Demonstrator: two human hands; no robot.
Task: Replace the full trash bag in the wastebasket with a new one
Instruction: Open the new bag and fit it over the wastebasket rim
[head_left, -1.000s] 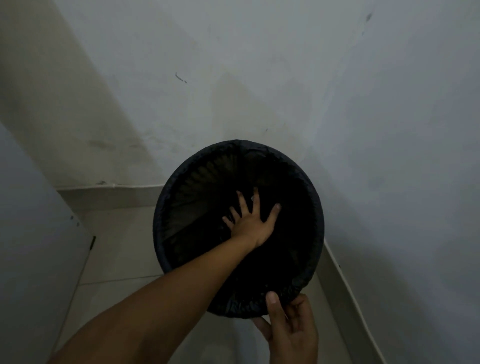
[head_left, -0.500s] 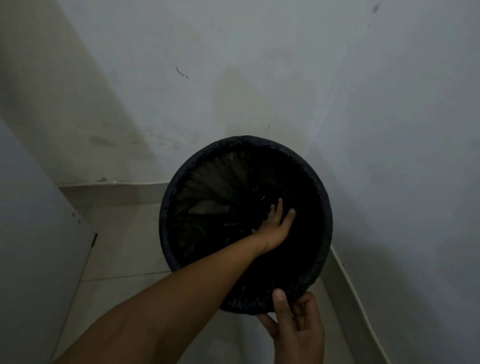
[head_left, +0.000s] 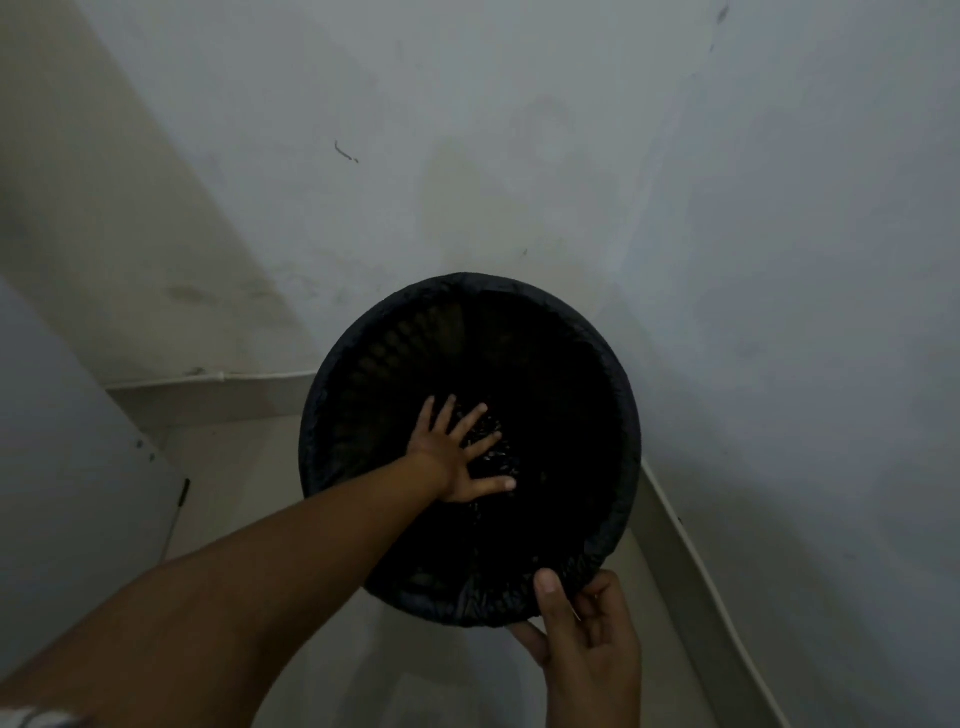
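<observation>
A round wastebasket (head_left: 332, 405) stands in the corner of a dim room, seen from above. A black trash bag (head_left: 618, 441) lines it, with its edge folded over the rim all the way round. My left hand (head_left: 457, 457) reaches deep inside, fingers spread flat against the bag near the bottom. My right hand (head_left: 582, 629) grips the near rim, thumb on top over the folded bag edge. The bottom of the basket is too dark to make out.
White walls (head_left: 519, 130) meet right behind the basket. A pale skirting (head_left: 691, 561) runs along the right wall and the back wall. A white panel or door (head_left: 67, 467) stands close on the left. Light floor tiles (head_left: 244, 467) lie around the basket.
My left hand has moved from the right inner side of the bag toward the middle and left, and its fingers have spread wide. My right hand stays on the near rim.
</observation>
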